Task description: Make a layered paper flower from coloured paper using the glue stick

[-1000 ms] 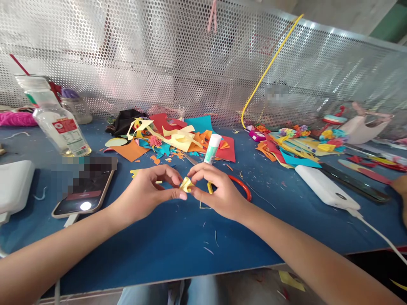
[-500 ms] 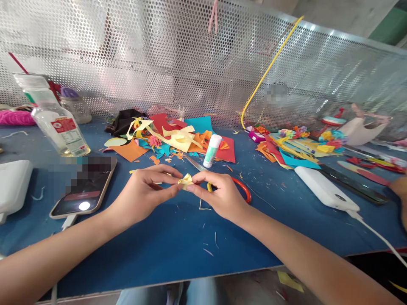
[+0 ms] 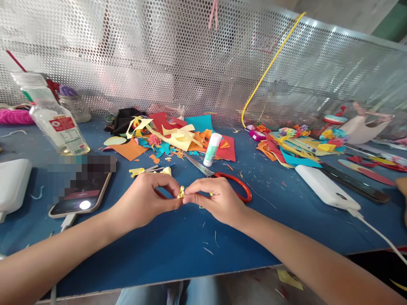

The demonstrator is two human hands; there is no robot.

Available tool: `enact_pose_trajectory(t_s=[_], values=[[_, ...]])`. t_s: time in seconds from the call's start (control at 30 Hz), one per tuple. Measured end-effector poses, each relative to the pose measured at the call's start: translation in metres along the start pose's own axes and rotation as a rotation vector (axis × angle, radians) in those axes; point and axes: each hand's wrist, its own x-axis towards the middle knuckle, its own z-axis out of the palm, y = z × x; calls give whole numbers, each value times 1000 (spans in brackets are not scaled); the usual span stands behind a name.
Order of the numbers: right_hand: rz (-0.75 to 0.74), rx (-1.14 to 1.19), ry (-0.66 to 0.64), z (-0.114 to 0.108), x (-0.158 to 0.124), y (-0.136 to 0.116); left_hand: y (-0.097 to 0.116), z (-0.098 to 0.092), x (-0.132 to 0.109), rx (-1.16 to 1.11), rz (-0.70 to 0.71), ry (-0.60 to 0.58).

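A small folded piece of yellow paper (image 3: 181,192) is pinched between my two hands just above the blue table (image 3: 178,245). My left hand (image 3: 144,202) grips it from the left with thumb and forefinger closed. From the other side my right hand (image 3: 213,200) presses its fingertips together on the same piece. Red-handled scissors (image 3: 222,178) lie right behind my right hand. A white glue stick (image 3: 212,149) stands upright farther back, beside a heap of coloured paper scraps (image 3: 171,137).
A phone (image 3: 81,190) lies at the left, with a white box (image 3: 12,184) and a plastic bottle (image 3: 54,120) beyond. To the right are a white power bank (image 3: 327,187) with cable, paper flowers (image 3: 299,142) and rulers. A perforated metal screen (image 3: 190,59) backs the table. Another person's hand (image 3: 402,190) shows at the right edge.
Both hands moved slightly lower and nearer with the yellow paper, which is now squeezed smaller between the fingertips. The scissors behind the right hand are more exposed.
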Motion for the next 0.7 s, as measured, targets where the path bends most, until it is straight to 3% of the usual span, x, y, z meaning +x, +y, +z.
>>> enact_pose_trajectory(t_s=[0.17,0.37,0.43,0.53,0.63,0.7], values=[[111,10,56,0,0,-2,0,-1,1,-54,-40,22],[237,211,114,1,3,7,-2,2,3,-194,-42,42],[203,173,152,2,3,8,-5,3,4,-314,-43,90],[27,-55,171,1,2,9,-10,1,8,-449,-25,158],[-141,-243,167,-2,3,9,-11,-2,10,-408,-101,71],[-141,-248,158,-4,3,7,-10,-4,10,-289,-140,-2]])
